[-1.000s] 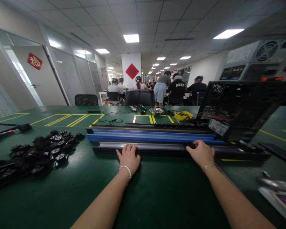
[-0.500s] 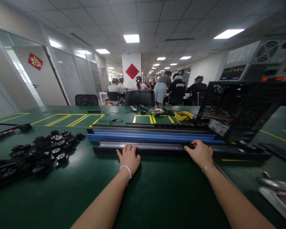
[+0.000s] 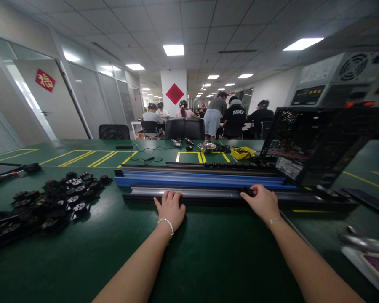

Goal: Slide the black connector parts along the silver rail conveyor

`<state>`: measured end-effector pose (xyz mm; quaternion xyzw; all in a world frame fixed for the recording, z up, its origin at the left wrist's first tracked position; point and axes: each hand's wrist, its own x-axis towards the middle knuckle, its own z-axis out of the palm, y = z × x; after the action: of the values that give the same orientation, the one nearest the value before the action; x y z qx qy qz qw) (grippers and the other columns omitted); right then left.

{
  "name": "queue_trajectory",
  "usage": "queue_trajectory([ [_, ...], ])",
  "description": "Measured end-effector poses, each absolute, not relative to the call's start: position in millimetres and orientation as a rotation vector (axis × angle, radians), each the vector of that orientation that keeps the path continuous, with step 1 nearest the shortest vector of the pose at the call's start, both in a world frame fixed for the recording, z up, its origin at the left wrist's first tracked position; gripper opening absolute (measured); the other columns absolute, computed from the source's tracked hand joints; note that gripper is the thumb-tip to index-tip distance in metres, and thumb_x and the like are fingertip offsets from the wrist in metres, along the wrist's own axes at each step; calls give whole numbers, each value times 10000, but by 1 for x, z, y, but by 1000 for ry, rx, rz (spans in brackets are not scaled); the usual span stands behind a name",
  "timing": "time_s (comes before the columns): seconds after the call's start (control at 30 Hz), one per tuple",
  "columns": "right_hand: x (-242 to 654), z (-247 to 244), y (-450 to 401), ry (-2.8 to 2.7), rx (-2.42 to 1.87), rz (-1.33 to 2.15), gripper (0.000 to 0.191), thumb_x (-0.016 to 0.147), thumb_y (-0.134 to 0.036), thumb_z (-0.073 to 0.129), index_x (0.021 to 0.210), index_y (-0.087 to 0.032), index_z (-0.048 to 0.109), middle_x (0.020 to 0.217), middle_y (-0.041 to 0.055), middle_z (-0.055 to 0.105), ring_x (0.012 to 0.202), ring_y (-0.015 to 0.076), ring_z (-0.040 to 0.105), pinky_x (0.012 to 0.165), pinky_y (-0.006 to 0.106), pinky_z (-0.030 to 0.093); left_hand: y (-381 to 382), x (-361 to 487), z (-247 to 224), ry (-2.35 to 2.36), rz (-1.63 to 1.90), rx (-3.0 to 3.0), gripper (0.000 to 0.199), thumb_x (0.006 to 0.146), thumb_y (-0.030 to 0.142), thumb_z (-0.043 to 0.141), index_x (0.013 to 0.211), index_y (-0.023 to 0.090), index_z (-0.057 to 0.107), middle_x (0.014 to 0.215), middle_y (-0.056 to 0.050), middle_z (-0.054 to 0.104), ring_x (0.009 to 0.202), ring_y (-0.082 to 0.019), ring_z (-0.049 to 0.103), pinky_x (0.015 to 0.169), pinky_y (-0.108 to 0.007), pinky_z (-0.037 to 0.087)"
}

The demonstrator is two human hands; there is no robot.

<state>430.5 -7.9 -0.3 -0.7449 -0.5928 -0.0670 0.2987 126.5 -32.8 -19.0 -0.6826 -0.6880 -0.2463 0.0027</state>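
Right hand (image 3: 261, 203) shifted left along black rail (image 3: 214, 194); small black part (image 3: 246, 190) at its fingertips moved left too, now nearer left hand (image 3: 170, 210).

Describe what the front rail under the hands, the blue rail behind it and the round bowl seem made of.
Front rail: probably metal, possibly plastic; black edges and a glossy grey channel with a long pale highlight.
Blue rail: perhaps coated metal, though plastic is possible; even colour, soft lengthwise sheen.
Bowl: likely polished stainless steel, given its silvery rim and bright reflections.
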Motion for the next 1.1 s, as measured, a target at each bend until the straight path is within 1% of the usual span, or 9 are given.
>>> queue_trajectory([
  [0.47, 428, 2, -8, -1598, -1970, -163, 368, 639, -522, 537, 810, -197, 515, 782, 59, 607, 782, 230, 552, 767, 366, 357, -34, 128, -15, -2202, -742, -2145, 353, 740, 248, 439, 1080, 290, 526, 1225, -37, 510, 1259, -243, 276, 1017, -648, 64],
  [0.9, 427, 0, -7, -1610, -1940, -166, 383, 637, -527, 551, 823, -194, 517, 764, 52, 602, 769, 225, 553, 740, 350, 377, -34, 127, -17, -2159, -743, -2130, 337, 744, 253, 438, 1066, 297, 526, 1205, -32, 519, 1247, -249, 299, 1004, -660, 96],
  [1.1, 426, -1, -7, -1625, -1918, -162, 387, 642, -536, 548, 822, -194, 522, 757, 46, 597, 766, 219, 551, 743, 346, 378, -34, 127, -17, -2164, -748, -2136, 336, 740, 252, 442, 1063, 292, 525, 1213, -36, 516, 1249, -246, 295, 1003, -663, 87],
])
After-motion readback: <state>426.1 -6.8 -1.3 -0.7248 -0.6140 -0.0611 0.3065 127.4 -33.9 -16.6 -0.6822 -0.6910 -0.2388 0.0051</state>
